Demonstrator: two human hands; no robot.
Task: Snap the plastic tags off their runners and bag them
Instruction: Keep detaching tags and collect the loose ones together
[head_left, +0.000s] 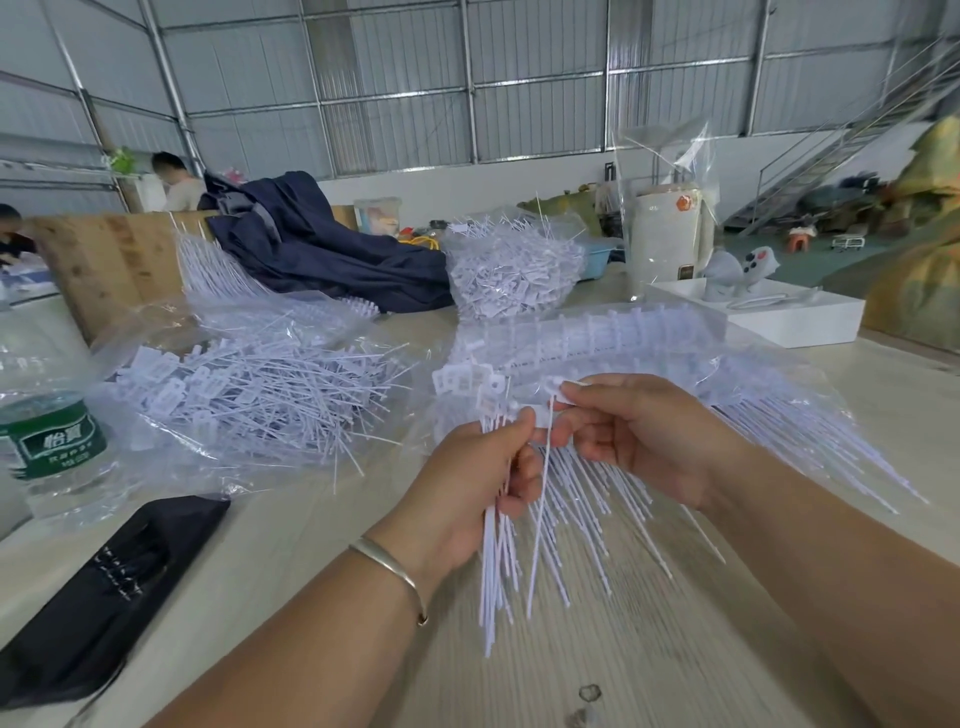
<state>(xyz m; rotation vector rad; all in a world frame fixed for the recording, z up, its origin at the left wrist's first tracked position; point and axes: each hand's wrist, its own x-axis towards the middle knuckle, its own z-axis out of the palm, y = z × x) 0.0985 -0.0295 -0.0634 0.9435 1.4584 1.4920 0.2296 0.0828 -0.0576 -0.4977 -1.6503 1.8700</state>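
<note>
My left hand (485, 483) grips a bundle of loose white plastic tags (501, 566), their thin tails hanging down toward me. My right hand (631, 431) pinches the head of a single tag (543, 499) right beside the bundle. Behind both hands lies a stack of white runners (613, 338) with tags still attached, fanning out to the right on clear plastic. A clear bag (249, 384) spread open at the left holds a heap of loose tags. Another bag stuffed with tags (514, 270) stands further back.
A water bottle (52, 447) stands at the left edge, with a black pouch (104, 592) in front of it. A dark blue jacket (322, 244), a white canister (667, 239) and a white tray (789, 317) sit at the back. Two people sit far left.
</note>
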